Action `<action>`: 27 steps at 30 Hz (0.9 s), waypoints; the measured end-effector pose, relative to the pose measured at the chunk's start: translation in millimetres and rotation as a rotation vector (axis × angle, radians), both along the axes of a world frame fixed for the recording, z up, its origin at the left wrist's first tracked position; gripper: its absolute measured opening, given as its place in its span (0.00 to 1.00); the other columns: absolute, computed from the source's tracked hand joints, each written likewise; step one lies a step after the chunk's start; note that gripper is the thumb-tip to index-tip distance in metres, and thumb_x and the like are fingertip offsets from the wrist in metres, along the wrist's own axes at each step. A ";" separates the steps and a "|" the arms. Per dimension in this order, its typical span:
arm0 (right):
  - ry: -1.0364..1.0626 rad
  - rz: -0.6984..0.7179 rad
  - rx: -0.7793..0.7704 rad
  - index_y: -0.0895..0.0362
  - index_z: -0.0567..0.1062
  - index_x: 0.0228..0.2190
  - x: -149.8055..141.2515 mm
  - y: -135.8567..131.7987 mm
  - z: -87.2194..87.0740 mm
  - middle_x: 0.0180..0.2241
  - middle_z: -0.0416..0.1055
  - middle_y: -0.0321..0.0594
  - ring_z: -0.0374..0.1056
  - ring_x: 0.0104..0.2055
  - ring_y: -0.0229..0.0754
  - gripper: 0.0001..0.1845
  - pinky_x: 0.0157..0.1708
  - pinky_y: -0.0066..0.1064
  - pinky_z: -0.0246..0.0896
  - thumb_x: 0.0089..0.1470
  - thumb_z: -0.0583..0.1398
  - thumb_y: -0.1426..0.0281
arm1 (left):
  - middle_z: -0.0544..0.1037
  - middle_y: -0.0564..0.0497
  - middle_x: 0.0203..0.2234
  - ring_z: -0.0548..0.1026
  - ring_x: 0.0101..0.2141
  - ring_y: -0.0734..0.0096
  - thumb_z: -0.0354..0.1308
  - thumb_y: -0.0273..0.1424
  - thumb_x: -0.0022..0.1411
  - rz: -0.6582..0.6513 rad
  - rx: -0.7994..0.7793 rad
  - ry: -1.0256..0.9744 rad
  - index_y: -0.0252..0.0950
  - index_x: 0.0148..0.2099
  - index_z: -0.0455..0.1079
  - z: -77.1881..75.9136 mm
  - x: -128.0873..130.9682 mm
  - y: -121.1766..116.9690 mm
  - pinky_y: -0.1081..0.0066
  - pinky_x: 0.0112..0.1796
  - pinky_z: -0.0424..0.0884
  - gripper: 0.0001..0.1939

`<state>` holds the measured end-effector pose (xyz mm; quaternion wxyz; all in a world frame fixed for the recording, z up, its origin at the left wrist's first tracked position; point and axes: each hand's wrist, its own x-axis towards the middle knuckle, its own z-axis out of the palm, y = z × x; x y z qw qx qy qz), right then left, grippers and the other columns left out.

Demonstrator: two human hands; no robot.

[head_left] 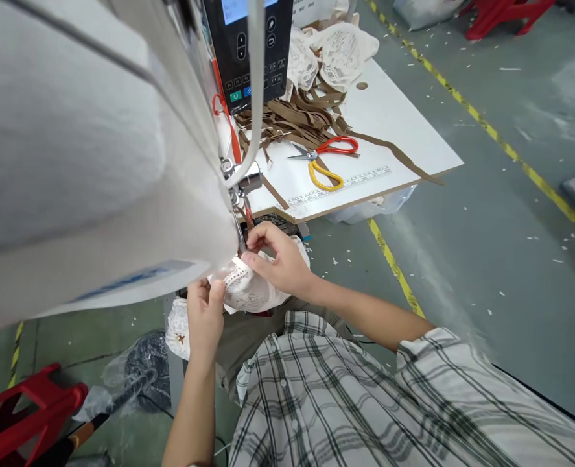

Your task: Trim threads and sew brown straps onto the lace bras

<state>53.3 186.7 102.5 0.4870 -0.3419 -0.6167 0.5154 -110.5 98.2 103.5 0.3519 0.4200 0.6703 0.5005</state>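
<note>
A white lace bra cup [253, 295] lies under the sewing machine's needle area, between my two hands. My left hand [206, 318] pinches its left edge between thumb and fingers. From the right, my right hand [283, 263] reaches in with thumb and forefinger closed at the cup's upper edge, close beside the metal presser parts [240, 233]. The white sewing machine [190, 175] covers the left of the view and partly hides the stitching spot. More white lace [177, 329] hangs to the left of my left hand.
On the white tabletop [413, 143] lie scissors [323, 154] with red and yellow handles, brown strips [297, 123] and lace bra cups [340, 55]. A ruler scale [340, 185] runs near its edge. A control panel [251, 58] stands behind. Red stools [39, 415] are on the floor.
</note>
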 end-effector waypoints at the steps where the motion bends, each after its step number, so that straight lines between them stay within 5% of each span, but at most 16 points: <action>1: -0.010 0.008 0.014 0.55 0.67 0.36 0.4 -2.8 0.1 0.36 0.67 0.37 0.65 0.35 0.37 0.11 0.38 0.32 0.65 0.56 0.63 0.64 | 0.76 0.43 0.47 0.77 0.47 0.58 0.60 0.51 0.62 0.003 -0.012 -0.005 0.37 0.56 0.66 0.7 0.1 -0.4 0.63 0.47 0.73 0.28; 15: -0.172 -0.027 0.059 0.54 0.66 0.38 0.0 -13.1 1.8 0.35 0.67 0.35 0.64 0.35 0.38 0.18 0.37 0.32 0.62 0.51 0.66 0.61 | 0.75 0.47 0.37 0.75 0.36 0.65 0.65 0.48 0.59 0.039 -0.065 0.265 0.35 0.52 0.65 17.0 6.4 -4.9 0.70 0.35 0.69 0.27; 27: -0.168 -0.023 0.031 0.54 0.65 0.39 -1.5 -14.9 7.6 0.36 0.66 0.36 0.64 0.36 0.38 0.22 0.37 0.32 0.63 0.52 0.66 0.55 | 0.71 0.52 0.32 0.70 0.27 0.74 0.55 0.49 0.67 0.153 0.144 0.292 0.35 0.51 0.64 15.9 9.5 -6.3 0.73 0.30 0.66 0.22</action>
